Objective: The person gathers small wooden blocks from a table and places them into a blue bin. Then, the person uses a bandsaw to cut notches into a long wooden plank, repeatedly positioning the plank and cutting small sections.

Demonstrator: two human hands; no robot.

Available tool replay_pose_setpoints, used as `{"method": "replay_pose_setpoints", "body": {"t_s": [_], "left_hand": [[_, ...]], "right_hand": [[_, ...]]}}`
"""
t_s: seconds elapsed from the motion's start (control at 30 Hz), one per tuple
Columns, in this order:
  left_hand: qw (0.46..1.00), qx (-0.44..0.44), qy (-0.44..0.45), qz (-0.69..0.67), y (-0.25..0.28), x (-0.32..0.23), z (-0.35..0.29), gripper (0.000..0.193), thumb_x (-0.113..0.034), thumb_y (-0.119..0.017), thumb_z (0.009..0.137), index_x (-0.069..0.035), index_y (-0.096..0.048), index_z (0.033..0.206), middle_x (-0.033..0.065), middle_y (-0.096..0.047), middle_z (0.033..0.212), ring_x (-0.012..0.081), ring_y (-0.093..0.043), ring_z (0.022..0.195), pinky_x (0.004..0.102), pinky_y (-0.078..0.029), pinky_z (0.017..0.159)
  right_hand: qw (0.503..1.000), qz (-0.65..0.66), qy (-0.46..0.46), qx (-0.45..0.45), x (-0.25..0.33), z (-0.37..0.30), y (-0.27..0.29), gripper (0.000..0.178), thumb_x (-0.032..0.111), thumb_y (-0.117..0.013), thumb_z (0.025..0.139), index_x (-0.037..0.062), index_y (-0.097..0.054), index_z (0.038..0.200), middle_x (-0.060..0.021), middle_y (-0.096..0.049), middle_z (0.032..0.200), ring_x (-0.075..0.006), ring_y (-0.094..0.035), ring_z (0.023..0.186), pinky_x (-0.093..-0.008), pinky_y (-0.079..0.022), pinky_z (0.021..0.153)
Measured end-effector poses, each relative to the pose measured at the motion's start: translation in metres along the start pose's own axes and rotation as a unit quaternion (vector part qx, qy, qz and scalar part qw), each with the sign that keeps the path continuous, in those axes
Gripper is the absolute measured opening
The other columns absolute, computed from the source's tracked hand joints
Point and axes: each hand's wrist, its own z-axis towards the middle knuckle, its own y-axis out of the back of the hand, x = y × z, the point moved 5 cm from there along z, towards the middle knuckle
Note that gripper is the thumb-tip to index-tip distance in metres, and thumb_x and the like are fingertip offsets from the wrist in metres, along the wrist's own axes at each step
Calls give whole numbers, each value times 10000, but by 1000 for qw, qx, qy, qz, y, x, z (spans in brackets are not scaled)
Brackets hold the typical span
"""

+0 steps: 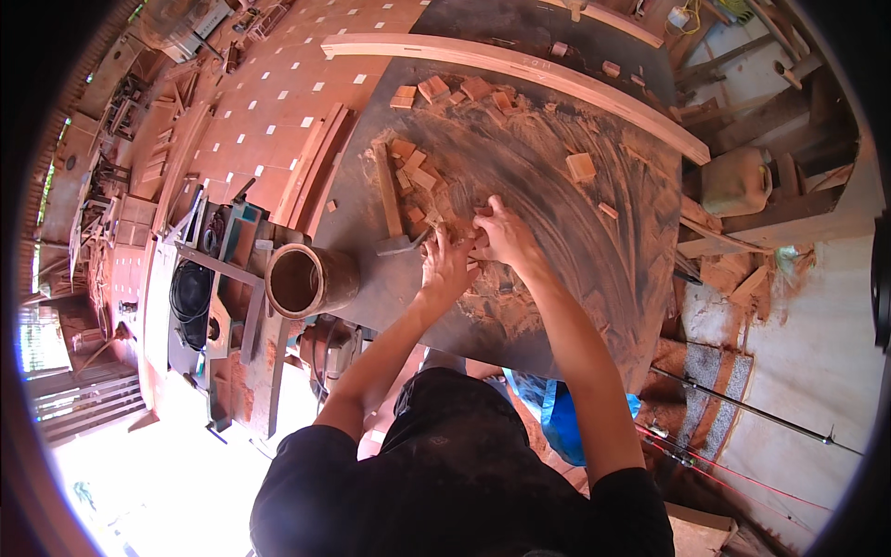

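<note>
Leans over a dark worktop (357,218) strewn with reddish sawdust (510,311). Holds the left hand (447,265) and right hand (506,237) close together near the middle of the near side, with left fingers stretched forward and right fingers partly bent. Cannot tell whether either hand grips a small piece or only touches the sawdust; too much hidden at the fingertips. Has small wood offcuts (422,174) heaped on the worktop just beyond the left hand, beside a wooden-handled hammer (386,190) lying with head toward that hand. Has a lone wood block (580,167) farther off to the right.

Across the far part of the worktop, shows a long timber beam (520,67) with faint pale lettering on its surface. Also shows dark lettering on a white panel (212,20) at the upper left, too small to make out, and a small faint mark on the dark shirt (445,483), equally unreadable. To the left of the worktop, shows a brown cylindrical container (342,281) with open mouth, and by the right forearm, low down, a blue plastic bag (561,432).
</note>
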Motion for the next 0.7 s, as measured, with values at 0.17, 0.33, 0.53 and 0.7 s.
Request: {"method": "replay_pose_setpoints", "body": {"t_s": [0.17, 0.33, 0.53, 0.7], "left_hand": [[996, 40, -46, 68, -24, 6, 12, 575, -337, -819, 856, -112, -662, 1361, 312, -501, 1413, 553, -458, 1341, 624, -457, 1105], [948, -51, -210, 235, -56, 25, 15, 420, -372, -747, 911, -99, -722, 1229, 221, -599, 1323, 477, -471, 1382, 631, -437, 1112], [981, -96, -145, 81, -41, 78, 49, 217, -257, -891, 815, -85, -770, 869, 131, -736, 813, 319, -730, 747, 434, -590, 716], [934, 58, -322, -146, -22, -60, -4, 189, -191, -854, 833, -43, -751, 777, 118, -694, 742, 272, -654, 617, 401, -531, 603]], "right_hand": [[995, -37, -56, -74, -17, -45, -3, 338, 126, -872, 685, 110, -777, 1009, -153, -529, 1317, -358, -699, 1089, -460, -617, 907], [982, 13, -125, -143, -55, -113, -8, 275, 162, -867, 691, 118, -780, 949, -172, -525, 1317, -385, -696, 1083, -473, -606, 911], [897, 171, -205, -354, -65, -309, 12, 199, 202, -819, 751, 151, -790, 942, -153, -539, 1366, -391, -671, 1109, -482, -594, 927], [882, 149, -288, -342, -75, -466, -50, 184, 260, -823, 775, 137, -784, 906, -154, -737, 959, -363, -655, 1076, -479, -541, 953]]}}
